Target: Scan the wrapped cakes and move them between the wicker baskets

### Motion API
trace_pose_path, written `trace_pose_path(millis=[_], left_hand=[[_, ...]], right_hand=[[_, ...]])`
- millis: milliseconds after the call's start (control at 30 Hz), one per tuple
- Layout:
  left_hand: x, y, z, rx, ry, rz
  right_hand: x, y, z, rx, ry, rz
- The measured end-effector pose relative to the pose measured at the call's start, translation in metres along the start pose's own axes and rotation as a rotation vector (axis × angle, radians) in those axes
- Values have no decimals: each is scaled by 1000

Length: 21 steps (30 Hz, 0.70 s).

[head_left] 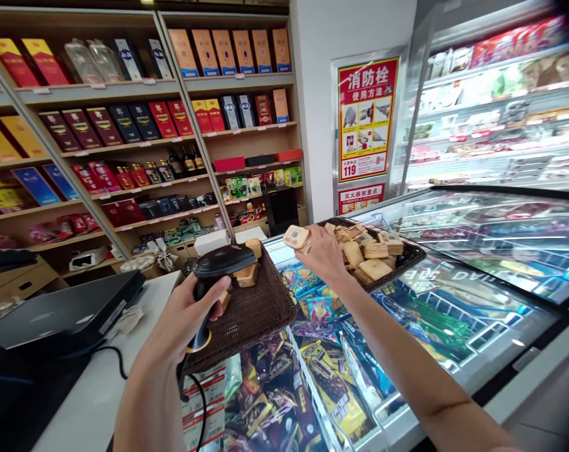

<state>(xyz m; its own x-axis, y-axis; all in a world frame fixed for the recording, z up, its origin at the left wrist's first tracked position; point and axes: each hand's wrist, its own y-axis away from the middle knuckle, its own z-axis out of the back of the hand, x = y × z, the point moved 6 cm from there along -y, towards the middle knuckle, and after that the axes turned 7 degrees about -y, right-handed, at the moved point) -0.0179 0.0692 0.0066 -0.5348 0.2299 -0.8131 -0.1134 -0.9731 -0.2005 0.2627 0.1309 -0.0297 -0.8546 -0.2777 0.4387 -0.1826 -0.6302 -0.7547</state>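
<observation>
My left hand (183,314) is closed round the grip of a black barcode scanner (218,267), its head pointing right, a cable hanging below. My right hand (323,252) pinches a small wrapped biscuit pack (296,237) with its barcode label facing the scanner. The pack is held up between two dark woven baskets: the near basket (251,314) holds a few packs, the far basket (402,257) is piled with several similar packs. Both baskets rest on the glass lid of a chest freezer (454,314).
A white counter (100,383) with a dark till screen (63,314) lies at the left. Wooden shelves (138,144) of boxed bottles fill the back wall. A fire-hydrant notice (367,119) hangs on the pillar. An open chiller (501,100) stands at the right.
</observation>
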Motion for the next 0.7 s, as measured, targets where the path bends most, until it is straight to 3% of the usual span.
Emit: trace_pose_path(millis=[233, 367, 567, 700], left_hand=[[0, 0, 2, -49, 30, 60], [-3, 1, -1, -71, 34, 65], [-4, 0, -2, -90, 15, 55], [0, -3, 3, -81, 3, 50]], right_hand=[[-128, -16, 71, -189, 298, -349], [-180, -4, 84, -220, 406, -539], [-185, -5, 42, 94, 292, -542], [-173, -5, 37, 81, 325, -529]])
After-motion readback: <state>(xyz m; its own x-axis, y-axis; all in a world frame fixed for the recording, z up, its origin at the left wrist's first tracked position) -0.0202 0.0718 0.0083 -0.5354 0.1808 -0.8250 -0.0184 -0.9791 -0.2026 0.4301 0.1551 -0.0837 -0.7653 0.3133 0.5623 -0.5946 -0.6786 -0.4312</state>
